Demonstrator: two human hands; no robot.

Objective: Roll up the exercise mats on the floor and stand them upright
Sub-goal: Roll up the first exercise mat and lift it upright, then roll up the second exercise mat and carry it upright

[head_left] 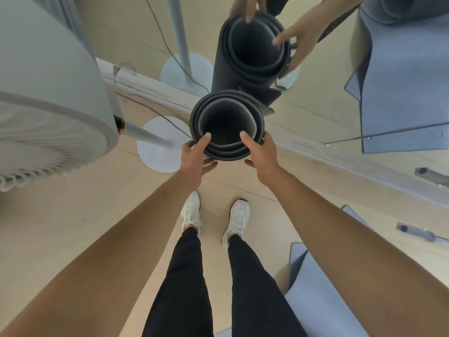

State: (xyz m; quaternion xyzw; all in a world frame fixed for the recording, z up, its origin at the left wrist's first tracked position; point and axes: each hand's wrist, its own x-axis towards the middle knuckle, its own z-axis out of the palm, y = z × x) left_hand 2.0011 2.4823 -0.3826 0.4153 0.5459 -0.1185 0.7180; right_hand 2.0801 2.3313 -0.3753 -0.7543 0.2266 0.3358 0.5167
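A black rolled mat (227, 103) stands upright on the floor against a wall mirror, and I look down into its open top. My left hand (195, 156) grips the near left rim, thumb inside the roll and fingers outside. At the near right rim my right hand (261, 154) holds the same way, thumb over the edge. A grey-blue mat (315, 283) lies flat on the floor at the lower right, partly hidden by my right arm.
A standing fan (48, 93) fills the left, its pole and round white base (158, 147) just left of the roll, a cable trailing by. The mirror (315, 81) repeats the roll and hands. Dumbbell-like bars (422, 233) lie at the right. My shoes (239, 220) stand below.
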